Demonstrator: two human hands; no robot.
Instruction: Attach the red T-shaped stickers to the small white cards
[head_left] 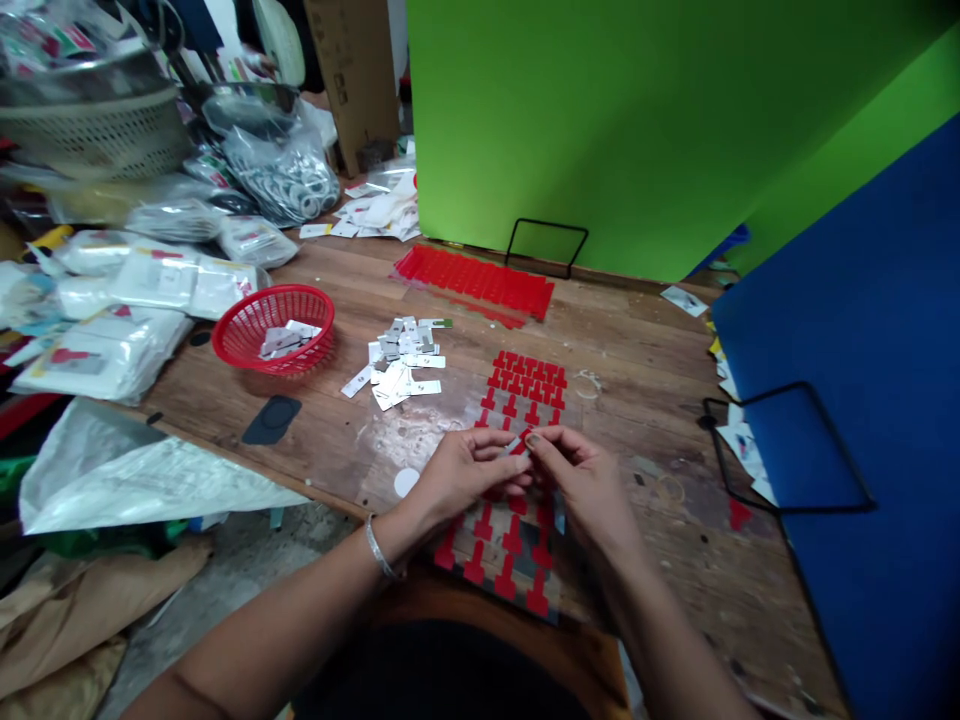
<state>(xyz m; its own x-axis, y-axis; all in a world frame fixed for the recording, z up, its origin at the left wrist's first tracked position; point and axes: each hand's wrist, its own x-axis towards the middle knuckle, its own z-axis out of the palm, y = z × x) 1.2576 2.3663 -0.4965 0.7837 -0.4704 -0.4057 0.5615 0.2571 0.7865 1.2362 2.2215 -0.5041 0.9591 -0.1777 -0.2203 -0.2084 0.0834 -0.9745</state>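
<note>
Both hands meet over the near part of the table (637, 350). The left hand (466, 468) pinches a small grey-and-red strip (517, 443) between thumb and fingers, and the right hand (589, 475) grips its other end with thumb and fingertips. The strip is above rows of red T-shaped pieces (480, 562) on a clear sheet; the hands hide the middle rows.

Beyond them lie red sheets (480, 285), close to a green board (600, 130) that closes off the far side. A blue board (862, 350) bounds the right side, and its black wire frame (825, 510) juts out well apart from the right hand. To the left of the rows are a loose heap of white and grey tags (405, 360) and, just beside the left wrist, a white disc (406, 483). Further left, a red basket (232, 350) holds more tags. Clear-wrapped packets (105, 350) crowd the left end, with a bag of grey rings (300, 190) and a pale plastic basket (97, 130) behind.
</note>
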